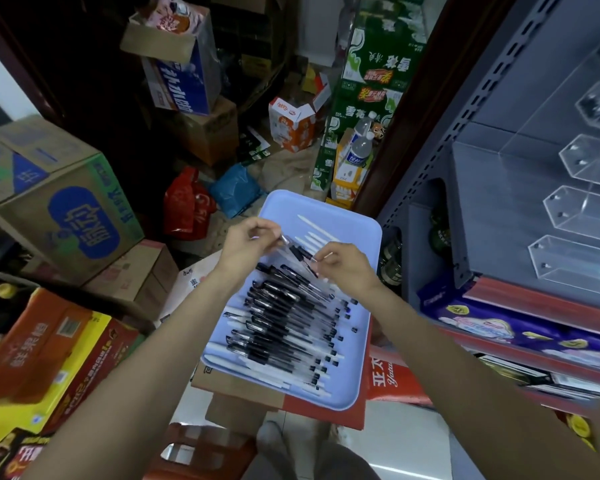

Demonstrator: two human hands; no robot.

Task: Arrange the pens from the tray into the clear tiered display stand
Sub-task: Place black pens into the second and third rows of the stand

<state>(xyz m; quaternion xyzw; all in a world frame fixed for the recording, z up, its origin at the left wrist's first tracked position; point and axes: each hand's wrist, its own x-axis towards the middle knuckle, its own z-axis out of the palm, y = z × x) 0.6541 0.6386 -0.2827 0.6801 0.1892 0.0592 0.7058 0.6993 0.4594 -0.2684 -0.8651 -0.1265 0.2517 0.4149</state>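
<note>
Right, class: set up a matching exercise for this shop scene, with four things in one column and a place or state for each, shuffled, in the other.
Things
1. tray
2. display stand
3. left hand
4. red bag

Places or states
A. on the floor beyond the tray
B. pinching a pen
C. holding rows of pens
D. on the shelf, compartments empty

Pairs: 1-C, 2-D, 3-B, 4-A
</note>
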